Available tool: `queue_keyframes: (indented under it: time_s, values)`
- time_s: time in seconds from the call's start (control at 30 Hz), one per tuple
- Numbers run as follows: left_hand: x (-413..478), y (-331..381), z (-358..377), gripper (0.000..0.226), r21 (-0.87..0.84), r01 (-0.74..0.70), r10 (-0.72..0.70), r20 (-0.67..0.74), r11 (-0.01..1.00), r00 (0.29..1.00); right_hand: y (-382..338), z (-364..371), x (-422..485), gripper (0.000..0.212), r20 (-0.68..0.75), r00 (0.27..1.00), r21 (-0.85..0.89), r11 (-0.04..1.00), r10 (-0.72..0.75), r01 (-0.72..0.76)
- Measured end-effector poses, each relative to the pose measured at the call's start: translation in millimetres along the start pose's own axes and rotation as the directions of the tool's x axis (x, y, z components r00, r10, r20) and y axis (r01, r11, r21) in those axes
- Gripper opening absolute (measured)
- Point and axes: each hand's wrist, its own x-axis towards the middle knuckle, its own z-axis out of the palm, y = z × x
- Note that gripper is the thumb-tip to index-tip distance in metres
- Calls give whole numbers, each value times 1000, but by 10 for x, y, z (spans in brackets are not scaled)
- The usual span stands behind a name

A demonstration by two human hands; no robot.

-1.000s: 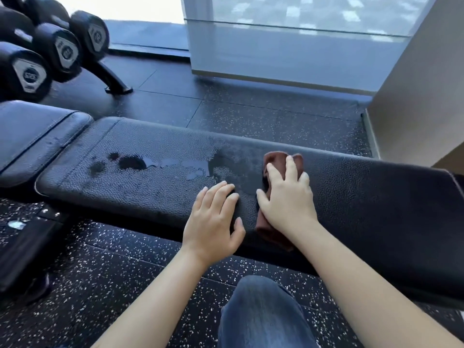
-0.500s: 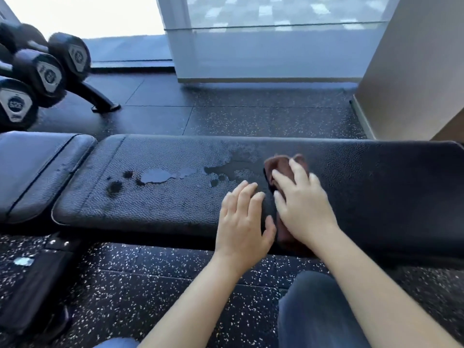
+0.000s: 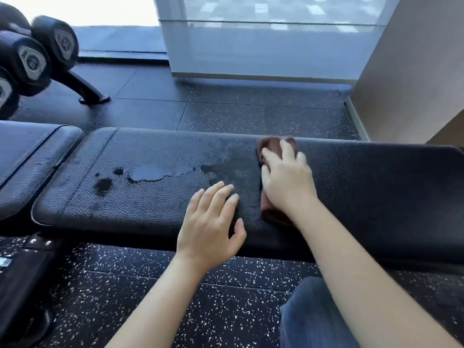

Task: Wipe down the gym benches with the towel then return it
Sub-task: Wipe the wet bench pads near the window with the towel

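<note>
Bright daylight from the window [image 3: 276, 33] — overexposed top left, dumbbells [image 3: 32, 61] blurred

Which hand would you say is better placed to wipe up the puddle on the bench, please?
The right hand, probably: it already presses the brown towel onto the bench just right of the puddle. The left hand rests flat and empty.

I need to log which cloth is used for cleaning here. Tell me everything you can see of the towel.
The towel is a small reddish-brown cloth, soft and slightly fuzzy, bunched or folded into a narrow strip. It lies across the black padded bench, from the far edge toward the near edge. The right hand presses flat on its middle and hides most of it, so only the two ends show. A wet smear and puddle sit on the bench to its left. The left hand does not touch it.
</note>
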Motion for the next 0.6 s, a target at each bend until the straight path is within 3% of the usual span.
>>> queue_keyframes:
  time_s: [0.13,0.23,0.47,0.6]
  values:
    - [10,-13,15,37,12,4,-4,-27,1000,1000,-134,-29,-769,40,-98,993,38,997,-64,68]
    - [1,-13,26,37,12,10,-9,-44,1000,999,-109,4,-534,37,-111,990,54,994,-86,92]
    - [-10,1,-14,37,7,25,-25,5,1000,1000,-114,71,787,34,126,986,-35,994,107,-103]
    - [9,7,-37,38,-15,52,-51,48,999,998,-146,38,52,35,-15,999,-34,999,-40,40]
